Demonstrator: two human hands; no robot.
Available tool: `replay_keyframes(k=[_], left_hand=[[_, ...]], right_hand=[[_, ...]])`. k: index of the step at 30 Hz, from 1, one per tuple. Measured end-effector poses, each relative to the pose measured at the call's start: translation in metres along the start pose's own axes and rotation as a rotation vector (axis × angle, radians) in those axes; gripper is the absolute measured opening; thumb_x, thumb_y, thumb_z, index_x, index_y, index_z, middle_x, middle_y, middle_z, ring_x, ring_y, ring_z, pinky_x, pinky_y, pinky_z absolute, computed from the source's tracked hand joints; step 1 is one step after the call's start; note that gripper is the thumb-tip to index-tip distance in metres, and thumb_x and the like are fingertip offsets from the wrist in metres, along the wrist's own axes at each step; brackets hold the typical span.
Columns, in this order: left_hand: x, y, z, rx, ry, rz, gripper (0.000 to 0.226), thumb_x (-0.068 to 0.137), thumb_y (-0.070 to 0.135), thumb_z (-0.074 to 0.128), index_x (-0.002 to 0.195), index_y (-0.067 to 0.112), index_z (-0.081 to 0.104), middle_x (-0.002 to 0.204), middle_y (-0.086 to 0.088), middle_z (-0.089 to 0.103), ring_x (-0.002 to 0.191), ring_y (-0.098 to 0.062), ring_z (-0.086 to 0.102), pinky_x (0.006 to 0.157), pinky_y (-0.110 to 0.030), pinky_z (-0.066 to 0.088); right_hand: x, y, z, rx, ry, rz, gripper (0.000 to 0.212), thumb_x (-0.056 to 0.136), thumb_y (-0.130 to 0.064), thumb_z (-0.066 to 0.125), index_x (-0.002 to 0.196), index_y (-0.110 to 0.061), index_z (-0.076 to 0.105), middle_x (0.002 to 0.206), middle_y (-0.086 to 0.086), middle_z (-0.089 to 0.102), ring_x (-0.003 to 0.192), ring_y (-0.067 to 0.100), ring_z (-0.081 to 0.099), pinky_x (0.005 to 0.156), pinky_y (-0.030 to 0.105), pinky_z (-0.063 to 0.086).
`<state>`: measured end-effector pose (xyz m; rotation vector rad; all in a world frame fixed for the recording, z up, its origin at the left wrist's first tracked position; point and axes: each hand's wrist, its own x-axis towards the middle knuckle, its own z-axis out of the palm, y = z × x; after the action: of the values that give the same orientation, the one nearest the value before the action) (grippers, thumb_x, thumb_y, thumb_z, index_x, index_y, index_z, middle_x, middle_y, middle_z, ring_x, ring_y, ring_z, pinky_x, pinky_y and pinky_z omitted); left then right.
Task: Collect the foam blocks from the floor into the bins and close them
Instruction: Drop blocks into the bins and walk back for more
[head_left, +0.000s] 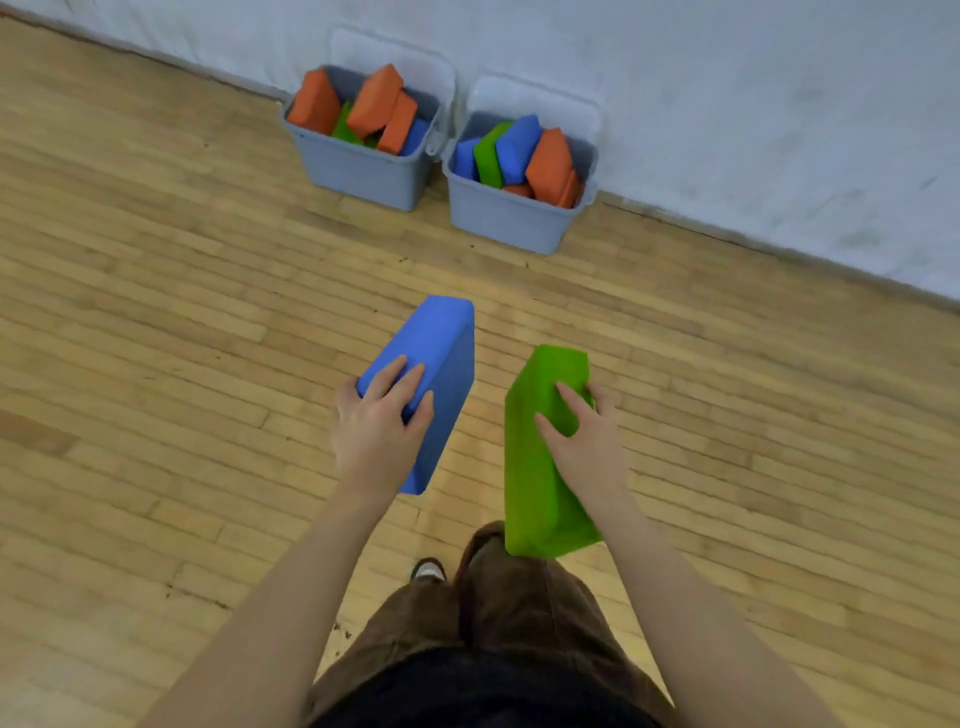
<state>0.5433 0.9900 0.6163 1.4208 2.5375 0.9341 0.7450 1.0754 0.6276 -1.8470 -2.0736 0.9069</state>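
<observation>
Blue block (431, 374) gripped in left hand (376, 421), green block (540, 457) in right hand (587, 441), both carried above floor (156, 312) w/ bins well ahead at wall edge. Left bin (363, 166) & right bin (511, 215) already heaped; risk: added blocks sit proud, lids won't shut.

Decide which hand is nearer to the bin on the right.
Right. The right hand, holding the green block, is almost straight below the right bin; the left hand, holding the blue block, is further left.
</observation>
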Motion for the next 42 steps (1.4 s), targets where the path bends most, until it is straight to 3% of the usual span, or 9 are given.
replay_keyframes(k=[5,11,20,27,36,42], left_hand=[[0.114,0.016,0.056,-0.015,-0.111,0.164,0.049,0.086,0.046,0.039,0.116,0.018,0.067,0.125,0.004,0.062,0.101,-0.043,0.048,0.082,-0.045,0.046],[0.254,0.038,0.121,0.007,-0.156,0.25,0.044,0.086,0.042,0.044,0.112,0.017,0.069,0.119,0.003,0.065,0.092,-0.043,0.051,0.073,-0.045,0.053],[0.454,0.027,0.148,0.066,-0.047,0.162,0.043,0.087,0.042,0.044,0.113,0.017,0.069,0.121,0.001,0.064,0.096,-0.043,0.052,0.085,-0.047,0.047],[0.598,-0.027,0.183,0.114,-0.031,0.039,0.045,0.087,0.043,0.041,0.114,0.018,0.068,0.121,0.002,0.063,0.095,-0.044,0.052,0.078,-0.048,0.049],[0.818,-0.048,0.224,0.098,-0.091,0.131,0.041,0.087,0.041,0.044,0.111,0.019,0.07,0.117,0.001,0.066,0.086,-0.041,0.055,0.073,-0.045,0.05],[0.916,-0.014,0.287,0.089,-0.146,0.195,0.04,0.085,0.041,0.046,0.106,0.019,0.072,0.113,0.002,0.067,0.092,-0.044,0.055,0.06,-0.043,0.054]], right_hand=[[0.092,0.006,0.005,0.03,0.051,0.16,0.056,0.088,-0.048,0.056,0.14,-0.035,0.041,0.153,-0.008,0.019,0.115,0.016,0.052,0.076,0.03,0.047],[0.243,-0.025,-0.002,0.078,0.073,0.22,0.056,0.089,-0.044,0.058,0.141,-0.03,0.042,0.153,-0.002,0.021,0.126,0.02,0.044,0.09,0.036,0.045],[0.472,-0.137,-0.025,0.074,0.052,0.032,0.055,0.086,-0.046,0.061,0.137,-0.032,0.047,0.152,-0.003,0.024,0.131,0.02,0.04,0.1,0.038,0.042],[0.636,-0.239,-0.003,0.05,0.044,-0.12,0.053,0.087,-0.041,0.063,0.136,-0.03,0.049,0.151,-0.002,0.027,0.132,0.016,0.037,0.097,0.034,0.039],[0.807,-0.326,0.014,0.085,0.044,0.059,0.053,0.088,-0.043,0.061,0.137,-0.032,0.047,0.151,-0.007,0.024,0.124,0.013,0.042,0.082,0.028,0.035],[0.898,-0.316,0.001,0.092,0.086,0.17,0.053,0.087,-0.042,0.062,0.136,-0.03,0.048,0.152,-0.004,0.025,0.131,0.015,0.036,0.1,0.035,0.035]])
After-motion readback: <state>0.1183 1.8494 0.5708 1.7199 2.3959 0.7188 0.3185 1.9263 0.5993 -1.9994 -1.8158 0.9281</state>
